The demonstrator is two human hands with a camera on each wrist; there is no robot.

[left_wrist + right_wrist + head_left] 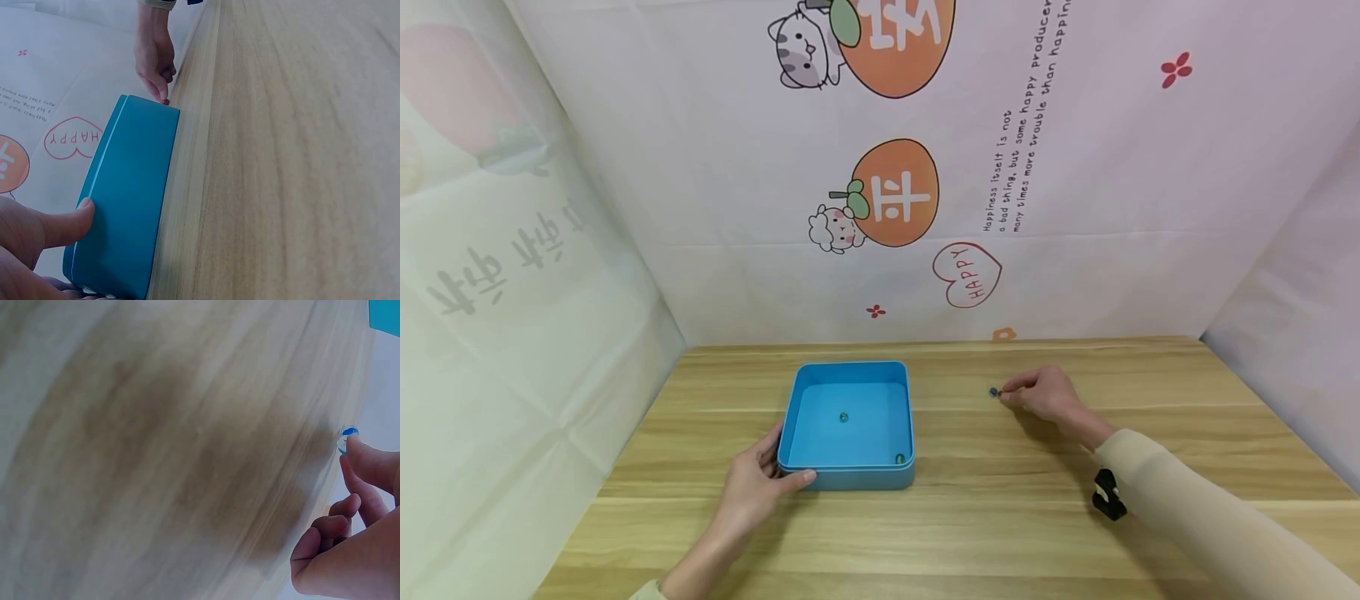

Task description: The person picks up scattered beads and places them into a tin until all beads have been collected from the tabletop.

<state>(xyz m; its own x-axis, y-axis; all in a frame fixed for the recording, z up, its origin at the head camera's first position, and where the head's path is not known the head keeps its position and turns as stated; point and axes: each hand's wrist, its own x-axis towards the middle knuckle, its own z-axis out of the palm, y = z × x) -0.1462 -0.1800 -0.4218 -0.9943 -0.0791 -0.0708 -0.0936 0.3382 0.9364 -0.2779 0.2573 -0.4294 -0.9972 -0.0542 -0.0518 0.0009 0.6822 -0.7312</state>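
Note:
A square blue box (846,479) stands on the table, its top uncovered. My left hand (754,490) grips its near left corner, thumb on the front wall and fingers along the left side. Inside lie two small glass marbles: one marble (844,417) near the middle, a greenish marble (900,459) in the near right corner. To the right of the box, my right hand (1047,395) pinches a clear marble (341,444) between thumb and index finger, low over the table. A blue marble (993,392) sits right beside those fingertips.
The wood-grain table (970,533) ends at the back against a white printed cloth (737,208). More cloth hangs at the left and right sides. A black strap-like piece (1108,495) hangs by the right sleeve.

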